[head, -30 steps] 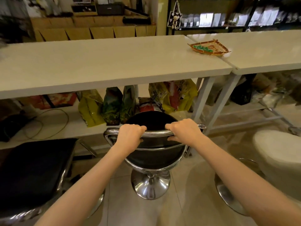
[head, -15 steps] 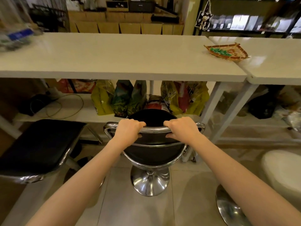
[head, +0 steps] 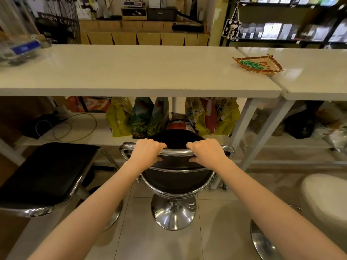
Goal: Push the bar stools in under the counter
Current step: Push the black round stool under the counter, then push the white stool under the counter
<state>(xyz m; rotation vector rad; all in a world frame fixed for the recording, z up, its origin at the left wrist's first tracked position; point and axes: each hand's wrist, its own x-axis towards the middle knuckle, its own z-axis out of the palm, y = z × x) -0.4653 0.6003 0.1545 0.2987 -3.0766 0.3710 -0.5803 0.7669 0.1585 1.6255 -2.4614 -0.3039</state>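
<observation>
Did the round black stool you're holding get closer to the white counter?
Cannot tell. The camera itself shifted, and the round black stool with the chrome back rail sits about the same against the white counter leg as before.

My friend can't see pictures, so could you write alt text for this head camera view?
Two bare hands, left and right, grip the chrome backrest rail of a black bar stool facing a white counter. Another black stool stands left, a white one right.

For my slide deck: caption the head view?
Both hands grip a black bar stool's chrome backrest, facing the white counter.
</observation>
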